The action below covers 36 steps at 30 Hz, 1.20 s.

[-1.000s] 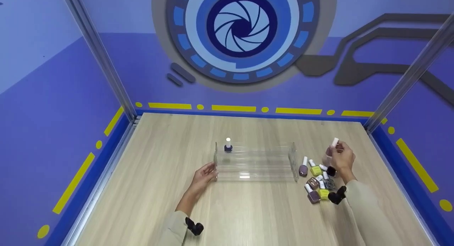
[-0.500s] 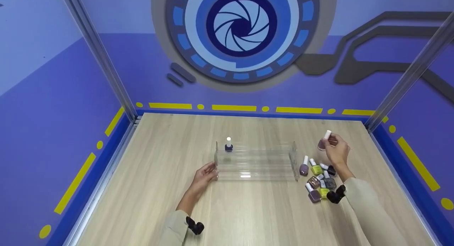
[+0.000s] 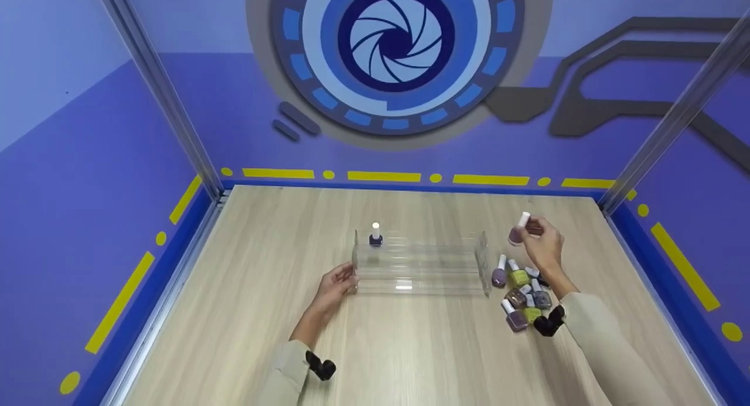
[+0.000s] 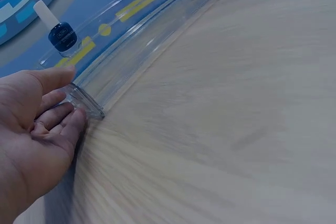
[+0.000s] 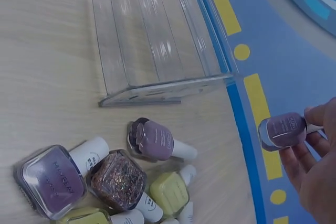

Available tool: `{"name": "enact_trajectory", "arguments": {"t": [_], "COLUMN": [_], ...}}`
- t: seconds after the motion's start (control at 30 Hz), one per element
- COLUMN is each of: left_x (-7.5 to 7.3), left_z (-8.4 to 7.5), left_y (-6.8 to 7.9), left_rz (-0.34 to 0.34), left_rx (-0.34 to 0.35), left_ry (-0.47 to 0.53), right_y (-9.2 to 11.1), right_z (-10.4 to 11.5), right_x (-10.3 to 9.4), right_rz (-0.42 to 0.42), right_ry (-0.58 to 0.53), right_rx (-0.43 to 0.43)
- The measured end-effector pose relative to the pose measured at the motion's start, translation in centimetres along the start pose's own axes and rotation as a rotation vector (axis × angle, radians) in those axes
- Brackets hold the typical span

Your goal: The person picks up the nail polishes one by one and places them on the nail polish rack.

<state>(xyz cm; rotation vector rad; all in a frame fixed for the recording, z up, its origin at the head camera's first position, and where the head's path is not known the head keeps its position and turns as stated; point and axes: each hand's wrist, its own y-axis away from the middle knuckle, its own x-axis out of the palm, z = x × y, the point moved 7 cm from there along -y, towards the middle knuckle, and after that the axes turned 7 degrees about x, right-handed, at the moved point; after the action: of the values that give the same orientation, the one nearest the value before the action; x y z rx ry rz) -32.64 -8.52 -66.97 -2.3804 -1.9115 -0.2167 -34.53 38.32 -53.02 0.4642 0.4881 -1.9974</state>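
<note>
A clear stepped display rack (image 3: 419, 271) stands mid-table, a dark navy nail polish bottle (image 3: 375, 236) upright on its back tier at the left. My left hand (image 3: 334, 287) holds the rack's left end panel, thumb and curled fingers at its edge, as the left wrist view also shows. Beyond the rack's right end, my right hand (image 3: 544, 242) pinches a mauve nail polish bottle (image 5: 283, 130) by its white cap. The bottle is raised over the table with the cap up. Below that hand lies a cluster of nail polish bottles, among them a purple one (image 3: 498, 277) and a yellow one (image 3: 519, 277).
Several more bottles lie close together there, including a glittery copper one (image 5: 118, 179) and a grey one (image 3: 541, 299). The rack's right end panel (image 5: 168, 88) stands beside them. Blue printed walls (image 3: 193, 113) border the wooden table (image 3: 410, 347).
My right hand has moved left, toward the rack, and slightly farther back with the mauve nail polish bottle. My left hand stays at the rack's left end.
</note>
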Motion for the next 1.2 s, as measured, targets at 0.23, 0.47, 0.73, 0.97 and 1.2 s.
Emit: {"name": "enact_trajectory", "arguments": {"t": [0.23,0.47,0.73,0.97,1.2], "left_x": [-0.5,-0.7,-1.2,-1.3,-1.1], "left_z": [-0.3,0.5,1.0,1.1,0.9], "left_y": [-1.5,-1.8,-1.4,-1.4,-1.4], "left_rz": [-0.004,-0.006,-0.014,-0.013,-0.003], "left_rx": [0.005,-0.047,-0.058,-0.065,-0.059], "left_ry": [0.046,0.085,0.066,0.070,0.079], "right_y": [0.5,1.4,2.4,3.4,4.6], "right_z": [1.4,2.5,3.8,4.6,5.8], "right_x": [1.1,2.4,5.1,7.8,10.0], "right_rz": [0.039,0.082,0.130,0.164,0.211], "right_ry": [-0.049,-0.053,-0.093,-0.127,-0.150], "right_rx": [-0.062,-0.079,-0.079,-0.072,-0.091]}}
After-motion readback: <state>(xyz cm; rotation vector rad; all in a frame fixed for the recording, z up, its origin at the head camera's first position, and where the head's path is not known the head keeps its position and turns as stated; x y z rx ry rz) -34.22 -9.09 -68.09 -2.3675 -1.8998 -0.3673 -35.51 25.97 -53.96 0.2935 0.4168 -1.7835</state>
